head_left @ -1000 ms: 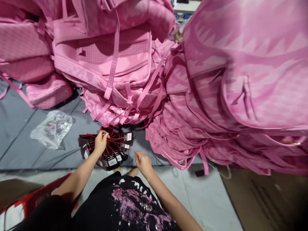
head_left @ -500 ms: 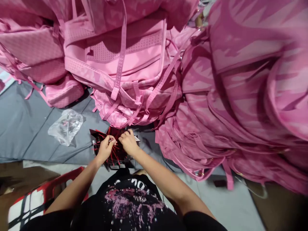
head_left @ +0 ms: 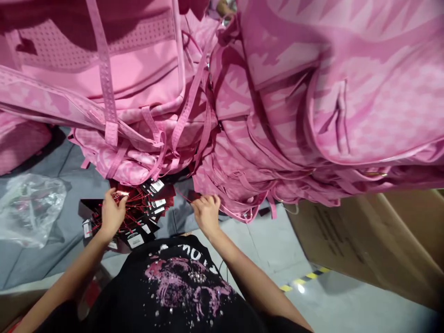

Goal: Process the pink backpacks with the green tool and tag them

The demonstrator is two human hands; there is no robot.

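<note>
My left hand (head_left: 114, 213) pinches the gathered red strings of a bunch of hang tags (head_left: 135, 239). The black and dark red tags fan out on the grey cloth, several showing white barcode labels. To the right of the bunch, my right hand (head_left: 207, 213) is closed on a single dark hang tag (head_left: 193, 196), whose thin red string trails toward the bunch. My fingers partly cover this tag. Just beyond both hands lie pink camouflage backpacks (head_left: 142, 162) with dangling straps.
A crumpled clear plastic bag (head_left: 33, 208) lies left on the grey cloth (head_left: 69, 162). Pink backpacks (head_left: 277, 115) are piled high across the back and right. A cardboard box (head_left: 333, 231) stands at the lower right, near yellow-black floor tape (head_left: 305, 279).
My right hand has moved right, away from the bunch, with one tag. The bunch has spread, showing more labels. My view has shifted right, bringing the cardboard box into sight.
</note>
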